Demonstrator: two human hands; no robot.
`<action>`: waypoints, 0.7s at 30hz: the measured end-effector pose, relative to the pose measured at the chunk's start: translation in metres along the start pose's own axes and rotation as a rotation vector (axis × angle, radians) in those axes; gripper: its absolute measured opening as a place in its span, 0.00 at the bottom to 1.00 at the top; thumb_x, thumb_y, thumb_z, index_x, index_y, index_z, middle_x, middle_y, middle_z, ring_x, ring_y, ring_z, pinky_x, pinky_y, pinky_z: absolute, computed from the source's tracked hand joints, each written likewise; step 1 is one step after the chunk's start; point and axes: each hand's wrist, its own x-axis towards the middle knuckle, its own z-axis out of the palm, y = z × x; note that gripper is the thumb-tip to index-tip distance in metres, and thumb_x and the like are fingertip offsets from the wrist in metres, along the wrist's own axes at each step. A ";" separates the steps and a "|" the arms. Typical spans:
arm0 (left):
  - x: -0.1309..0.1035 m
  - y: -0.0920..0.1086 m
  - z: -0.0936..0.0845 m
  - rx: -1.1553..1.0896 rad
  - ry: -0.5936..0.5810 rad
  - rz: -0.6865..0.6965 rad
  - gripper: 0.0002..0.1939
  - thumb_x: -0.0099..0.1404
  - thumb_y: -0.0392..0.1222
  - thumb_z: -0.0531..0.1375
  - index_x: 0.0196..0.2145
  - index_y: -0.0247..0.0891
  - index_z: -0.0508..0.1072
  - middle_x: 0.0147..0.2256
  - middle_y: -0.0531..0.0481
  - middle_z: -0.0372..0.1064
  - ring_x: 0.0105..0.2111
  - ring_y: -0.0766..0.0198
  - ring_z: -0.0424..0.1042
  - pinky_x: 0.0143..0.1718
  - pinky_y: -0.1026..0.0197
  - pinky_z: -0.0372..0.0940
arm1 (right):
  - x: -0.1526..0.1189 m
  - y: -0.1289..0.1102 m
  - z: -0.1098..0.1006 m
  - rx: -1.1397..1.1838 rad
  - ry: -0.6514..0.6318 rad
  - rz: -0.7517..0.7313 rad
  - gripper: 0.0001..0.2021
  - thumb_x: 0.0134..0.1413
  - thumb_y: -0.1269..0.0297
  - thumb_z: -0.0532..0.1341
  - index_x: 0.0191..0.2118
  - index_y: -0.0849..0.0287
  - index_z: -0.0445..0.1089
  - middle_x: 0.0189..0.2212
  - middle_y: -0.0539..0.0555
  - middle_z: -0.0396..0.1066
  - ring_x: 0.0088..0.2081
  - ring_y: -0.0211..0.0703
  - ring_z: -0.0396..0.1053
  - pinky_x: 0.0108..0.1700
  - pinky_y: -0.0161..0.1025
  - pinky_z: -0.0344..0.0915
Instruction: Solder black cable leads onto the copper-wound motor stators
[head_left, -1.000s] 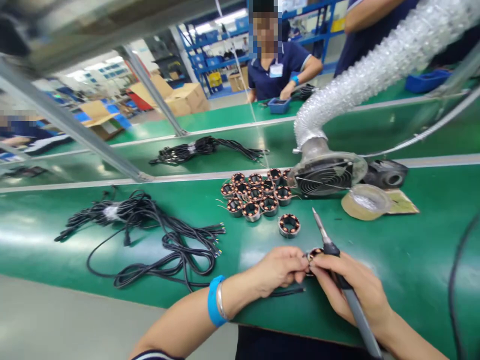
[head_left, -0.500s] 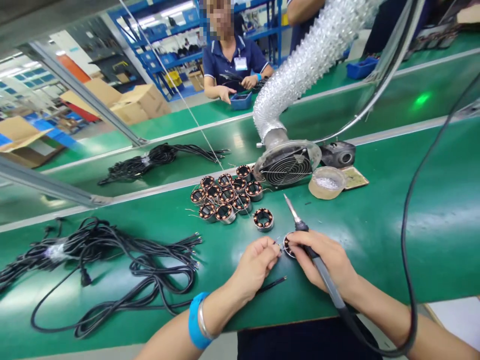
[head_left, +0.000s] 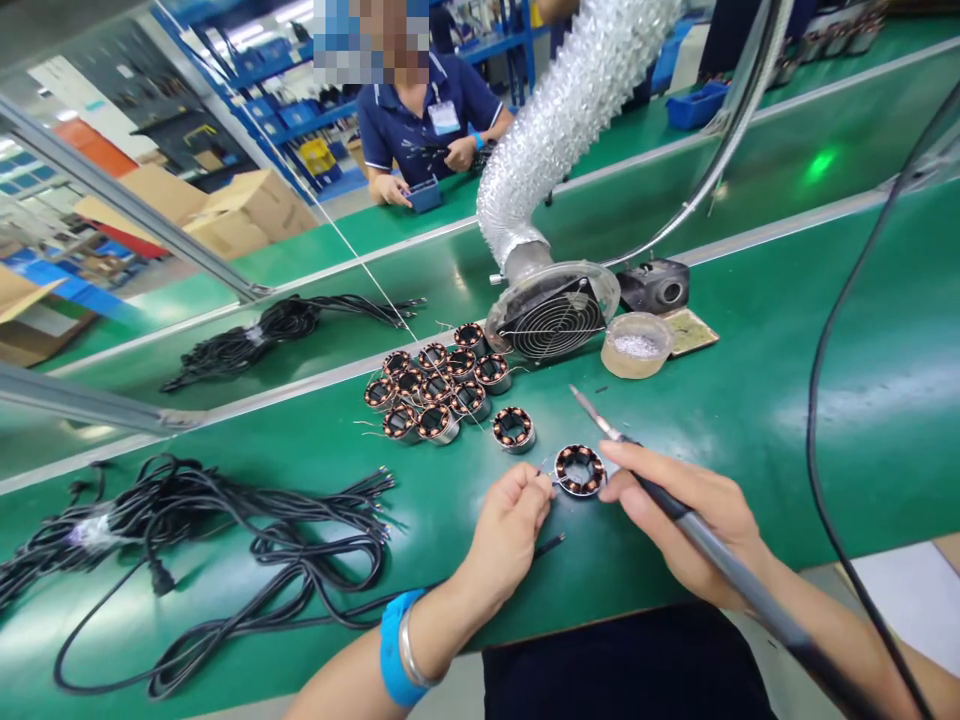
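Note:
A single motor stator [head_left: 578,489] with copper coils lies on the green bench between my hands. On its left side, the closed fingertips of my left hand [head_left: 508,525] pinch thin wires that run to the stator. My right hand [head_left: 701,510] is wrapped round a soldering iron [head_left: 670,503], whose metal tip points away to the upper left, clear of the stator. The thumb and a finger of that hand sit at the stator's right rim. Another stator [head_left: 514,430] stands just behind. A black cable end [head_left: 550,546] lies below my left hand.
Several stators [head_left: 435,388] cluster at the back, beside a round fume extractor [head_left: 555,318] with a silver duct [head_left: 559,130]. A shallow round tub [head_left: 637,347] sits right of it. Bundled black cables [head_left: 300,540] cover the left. Across the bench, a co-worker [head_left: 435,120] handles a blue box.
My right hand has moved right and down with the soldering iron, uncovering the stator. My left hand keeps its pinch. The whole view has shifted slightly.

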 end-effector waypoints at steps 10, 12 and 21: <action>0.001 -0.002 0.000 0.033 0.018 0.039 0.19 0.60 0.55 0.60 0.26 0.38 0.61 0.17 0.63 0.48 0.17 0.75 0.42 0.19 0.69 0.42 | -0.005 0.003 -0.018 0.100 0.066 0.183 0.09 0.56 0.69 0.59 0.41 0.54 0.74 0.30 0.49 0.73 0.28 0.39 0.69 0.29 0.35 0.64; 0.001 -0.003 0.000 0.042 0.021 0.050 0.19 0.61 0.55 0.60 0.27 0.37 0.62 0.17 0.63 0.48 0.17 0.75 0.42 0.19 0.69 0.42 | -0.004 0.005 -0.016 0.108 0.062 0.195 0.08 0.56 0.69 0.59 0.40 0.54 0.74 0.30 0.49 0.74 0.28 0.39 0.70 0.29 0.34 0.64; 0.001 -0.005 -0.001 0.058 0.016 0.074 0.19 0.62 0.55 0.59 0.26 0.38 0.61 0.18 0.62 0.49 0.18 0.74 0.43 0.19 0.69 0.44 | 0.000 -0.002 -0.014 0.147 -0.005 0.133 0.09 0.56 0.71 0.58 0.41 0.56 0.72 0.30 0.49 0.72 0.28 0.36 0.68 0.30 0.33 0.63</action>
